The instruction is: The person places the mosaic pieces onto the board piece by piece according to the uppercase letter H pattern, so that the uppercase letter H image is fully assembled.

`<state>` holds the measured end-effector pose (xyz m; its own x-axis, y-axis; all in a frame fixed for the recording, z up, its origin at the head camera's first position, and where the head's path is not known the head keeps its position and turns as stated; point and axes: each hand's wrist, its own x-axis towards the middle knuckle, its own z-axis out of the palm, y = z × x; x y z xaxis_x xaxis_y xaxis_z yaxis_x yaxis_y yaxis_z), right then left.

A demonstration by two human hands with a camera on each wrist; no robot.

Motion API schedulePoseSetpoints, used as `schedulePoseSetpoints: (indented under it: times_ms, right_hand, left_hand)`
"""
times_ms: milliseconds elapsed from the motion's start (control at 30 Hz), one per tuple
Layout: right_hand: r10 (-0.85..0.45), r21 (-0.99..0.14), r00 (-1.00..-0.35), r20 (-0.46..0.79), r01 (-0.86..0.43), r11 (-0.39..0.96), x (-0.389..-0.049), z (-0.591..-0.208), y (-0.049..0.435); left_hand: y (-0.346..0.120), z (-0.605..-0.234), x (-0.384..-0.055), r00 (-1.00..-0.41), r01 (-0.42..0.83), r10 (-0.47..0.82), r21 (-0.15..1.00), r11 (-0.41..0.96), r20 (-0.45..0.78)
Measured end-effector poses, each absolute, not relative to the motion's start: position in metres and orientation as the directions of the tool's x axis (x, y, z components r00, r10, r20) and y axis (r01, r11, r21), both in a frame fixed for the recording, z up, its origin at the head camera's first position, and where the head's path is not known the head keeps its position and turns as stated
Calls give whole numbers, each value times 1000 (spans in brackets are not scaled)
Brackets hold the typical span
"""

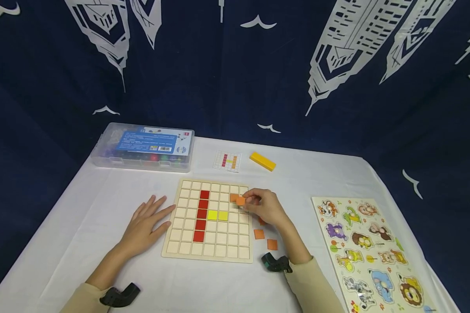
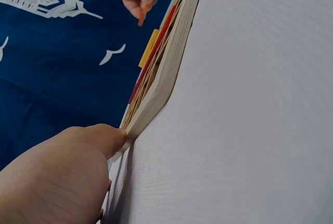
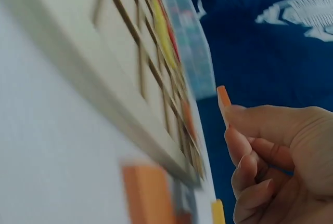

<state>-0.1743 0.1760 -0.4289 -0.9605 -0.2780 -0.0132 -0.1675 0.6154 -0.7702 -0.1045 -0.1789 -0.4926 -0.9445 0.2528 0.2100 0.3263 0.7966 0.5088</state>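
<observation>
A wooden grid board [image 1: 207, 256] lies on the table with a column of red square tiles [image 1: 201, 213], two yellow tiles [image 1: 217, 215] and one orange tile [image 1: 233, 198] set in it. Between thumb and fingertips my right hand [image 1: 264, 206] pinches another orange square tile [image 1: 240, 201], held over the board's upper right; the right wrist view shows this tile [image 3: 223, 96] tilted and clear of the board. My left hand [image 1: 146, 224] lies spread on the cloth, its fingers touching the board's left edge. Loose orange tiles [image 1: 259, 234] lie right of the board, near my right forearm.
Behind the board are a small pattern card [image 1: 227, 161] and a yellow block [image 1: 263, 161]. A clear plastic case [image 1: 102, 150] with a blue label stands at the back left. An animal puzzle board [image 1: 338, 252] lies at the right edge of the table.
</observation>
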Motion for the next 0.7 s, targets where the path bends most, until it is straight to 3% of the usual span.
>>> schedulePoseSetpoints:
  times_ms: [700]
  right_hand:
    - [-274,-702,-962,10,-202,683,-170,-445,152]
  left_hand:
    - [-178,-491,-106,-949,314,246,506,803,198]
